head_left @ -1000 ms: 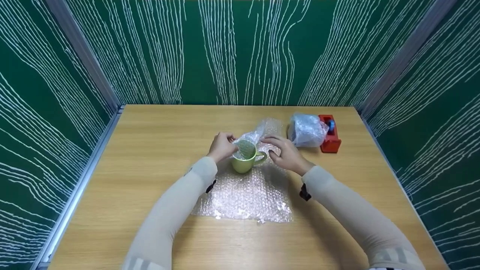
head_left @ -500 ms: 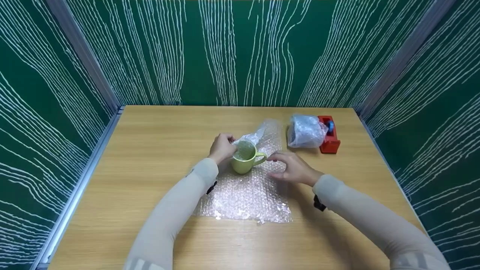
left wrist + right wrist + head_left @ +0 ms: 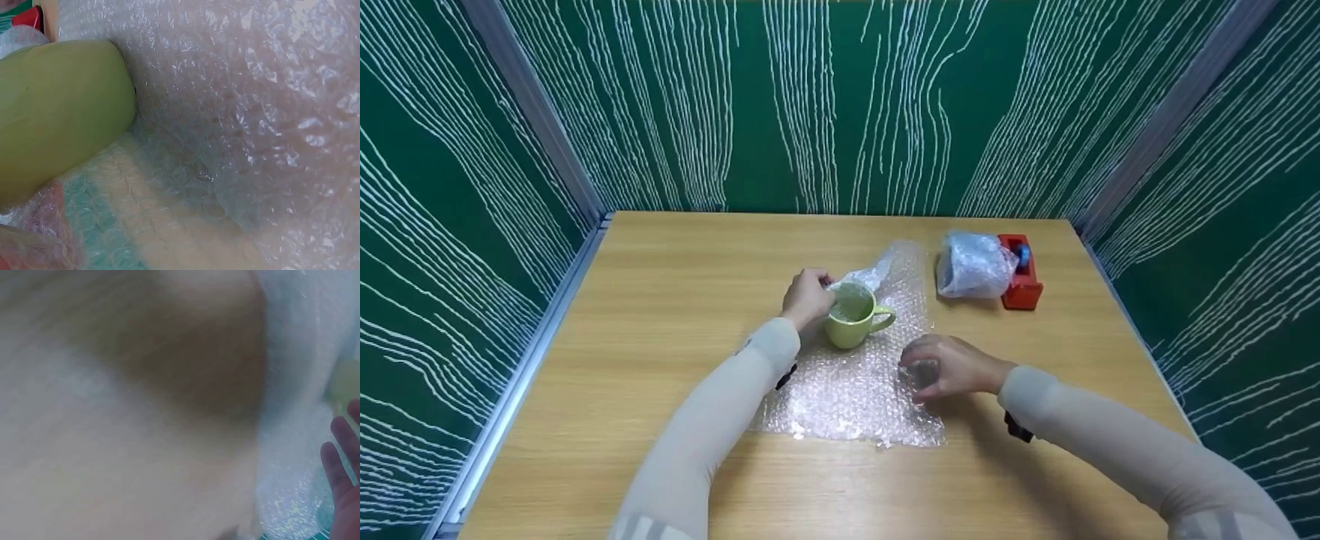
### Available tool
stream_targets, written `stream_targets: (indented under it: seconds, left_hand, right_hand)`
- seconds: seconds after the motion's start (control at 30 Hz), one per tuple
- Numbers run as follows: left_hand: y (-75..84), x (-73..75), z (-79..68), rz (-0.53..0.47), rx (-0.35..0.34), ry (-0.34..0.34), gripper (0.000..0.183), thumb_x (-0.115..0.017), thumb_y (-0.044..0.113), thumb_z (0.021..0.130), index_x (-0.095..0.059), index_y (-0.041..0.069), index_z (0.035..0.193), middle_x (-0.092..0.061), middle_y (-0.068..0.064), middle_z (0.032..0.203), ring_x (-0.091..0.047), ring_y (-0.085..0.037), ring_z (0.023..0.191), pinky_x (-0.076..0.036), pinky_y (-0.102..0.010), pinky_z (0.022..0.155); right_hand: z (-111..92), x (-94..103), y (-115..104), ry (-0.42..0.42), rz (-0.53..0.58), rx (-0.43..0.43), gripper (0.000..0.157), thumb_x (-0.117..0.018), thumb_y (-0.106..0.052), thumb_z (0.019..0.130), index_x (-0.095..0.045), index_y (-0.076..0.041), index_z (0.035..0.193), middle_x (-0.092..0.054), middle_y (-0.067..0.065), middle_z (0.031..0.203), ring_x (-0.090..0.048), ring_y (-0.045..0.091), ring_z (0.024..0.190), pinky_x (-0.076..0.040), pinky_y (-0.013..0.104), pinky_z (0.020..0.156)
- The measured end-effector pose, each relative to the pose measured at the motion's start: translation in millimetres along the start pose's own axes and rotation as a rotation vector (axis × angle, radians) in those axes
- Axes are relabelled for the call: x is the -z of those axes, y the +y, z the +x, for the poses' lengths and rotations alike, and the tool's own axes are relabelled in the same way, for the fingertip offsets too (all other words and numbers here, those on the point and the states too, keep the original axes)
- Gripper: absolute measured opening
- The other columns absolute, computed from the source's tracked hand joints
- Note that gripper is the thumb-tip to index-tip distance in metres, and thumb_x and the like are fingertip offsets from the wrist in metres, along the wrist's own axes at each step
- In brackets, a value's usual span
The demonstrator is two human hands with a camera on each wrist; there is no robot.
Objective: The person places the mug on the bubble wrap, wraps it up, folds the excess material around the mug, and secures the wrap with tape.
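A yellow-green mug (image 3: 847,332) stands on a sheet of bubble wrap (image 3: 847,405), its handle to the right. Part of the wrap rises behind the mug and goes into its mouth. At the mug's left rim, my left hand (image 3: 808,298) pinches the rim together with the wrap; its fingertips are partly hidden. The left wrist view shows the mug's side (image 3: 62,107) close up, with wrap over the fingers at lower left. My right hand (image 3: 956,365) is over the wrap's right edge, fingers loosely curved and apart, holding nothing. Its spread fingers (image 3: 336,467) show in the right wrist view.
A bubble-wrapped bundle (image 3: 976,264) lies at the back right of the wooden table (image 3: 675,270). It rests against a red tape dispenser (image 3: 1022,289) with a blue roll. Green walls with white lines enclose the table on the back and sides.
My right hand has moved from beside the mug's handle toward me and slightly right, to the wrap's right edge. The left hand and the mug have stayed nearly in place.
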State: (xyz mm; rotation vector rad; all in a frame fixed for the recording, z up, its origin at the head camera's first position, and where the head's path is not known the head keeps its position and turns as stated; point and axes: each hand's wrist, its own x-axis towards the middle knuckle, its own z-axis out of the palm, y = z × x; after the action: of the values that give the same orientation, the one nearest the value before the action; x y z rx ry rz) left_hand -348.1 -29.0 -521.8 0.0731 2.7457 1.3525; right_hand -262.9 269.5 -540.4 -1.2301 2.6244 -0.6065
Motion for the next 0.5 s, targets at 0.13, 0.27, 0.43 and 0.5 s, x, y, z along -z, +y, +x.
stream_targets:
  seconds: [0.13,0.27,0.43,0.5]
  left_hand:
    - [1.1,0.1,-1.1,-0.003,-0.001,0.003,0.022,-0.063,-0.002,0.088,-0.077,0.008,0.102,-0.074,-0.008,0.103,-0.065,-0.024,0.096,-0.055,-0.042,0.087]
    - [1.0,0.2,-0.9,-0.003,0.010,0.005,0.022,-0.064,-0.003,0.086,-0.076,0.008,0.102,-0.074,-0.008,0.104,-0.066,-0.026,0.098,-0.056,-0.043,0.089]
    - [1.1,-0.8,0.1,-0.004,0.027,0.005,0.024,-0.065,-0.003,0.086,-0.077,0.009,0.103,-0.076,-0.008,0.106,-0.067,-0.026,0.099,-0.056,-0.045,0.091]
    - [1.4,-1.2,-0.1,-0.004,0.032,0.008,0.024,-0.065,-0.002,0.086,-0.077,0.010,0.103,-0.076,-0.007,0.106,-0.067,-0.026,0.099,-0.056,-0.045,0.091]
  right_hand:
    - [-9.5,-6.6,1.3,-0.050,0.008,-0.005,0.053,-0.095,-0.036,0.082,-0.078,-0.011,0.126,-0.076,0.011,0.133,-0.070,0.035,0.125,-0.056,0.059,0.110]
    - [-17.4,-13.2,3.7,-0.061,0.007,0.007,0.057,-0.097,-0.035,0.079,-0.078,-0.012,0.127,-0.074,0.011,0.136,-0.069,0.035,0.126,-0.056,0.057,0.110]
    - [-25.3,-21.3,5.4,-0.075,0.006,0.054,0.062,-0.098,-0.042,0.076,-0.078,-0.015,0.127,-0.073,0.010,0.137,-0.068,0.033,0.126,-0.057,0.053,0.109]
    - [-27.3,-23.9,5.4,-0.080,-0.009,0.070,0.063,-0.098,-0.046,0.075,-0.078,-0.016,0.126,-0.073,0.009,0.139,-0.067,0.033,0.127,-0.057,0.054,0.109]
